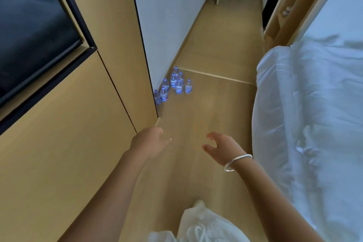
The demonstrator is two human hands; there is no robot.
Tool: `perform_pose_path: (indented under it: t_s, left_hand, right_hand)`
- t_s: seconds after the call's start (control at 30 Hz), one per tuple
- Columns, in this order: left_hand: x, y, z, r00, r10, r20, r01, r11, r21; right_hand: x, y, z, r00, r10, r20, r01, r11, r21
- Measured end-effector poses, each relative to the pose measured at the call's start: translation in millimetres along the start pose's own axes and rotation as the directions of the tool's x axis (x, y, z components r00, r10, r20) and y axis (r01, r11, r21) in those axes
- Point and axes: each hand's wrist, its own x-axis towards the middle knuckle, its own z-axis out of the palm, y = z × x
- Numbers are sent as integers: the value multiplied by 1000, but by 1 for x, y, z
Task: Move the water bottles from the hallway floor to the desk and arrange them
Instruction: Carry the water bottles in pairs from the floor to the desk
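Your left hand (149,141) and right hand (222,146) reach forward over the wooden floor (212,104), both empty with fingers loosely spread. The water bottles (173,86) stand upright in a cluster on the floor ahead, against the foot of the white wall (169,15), well apart from your hands. The bed (314,104) with white bedding lies on your right.
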Motion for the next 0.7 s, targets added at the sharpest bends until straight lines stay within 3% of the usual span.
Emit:
perform_pose_path:
  t_s: [0.13, 0.53, 0.7]
  left_hand:
    - [72, 34, -18, 999, -43, -29, 41, 997, -61]
    - [307, 73, -41, 985, -153, 77, 163, 975, -149]
    - [415, 79, -68, 978, -148, 149, 163, 982, -93]
  right_hand:
    - [79, 11, -48, 1000, -27, -1, 27, 999, -26]
    - [315, 19, -117, 993, -36, 111, 38, 999, -16]
    - [424, 5, -142, 986, -9, 168, 10, 1000, -3]
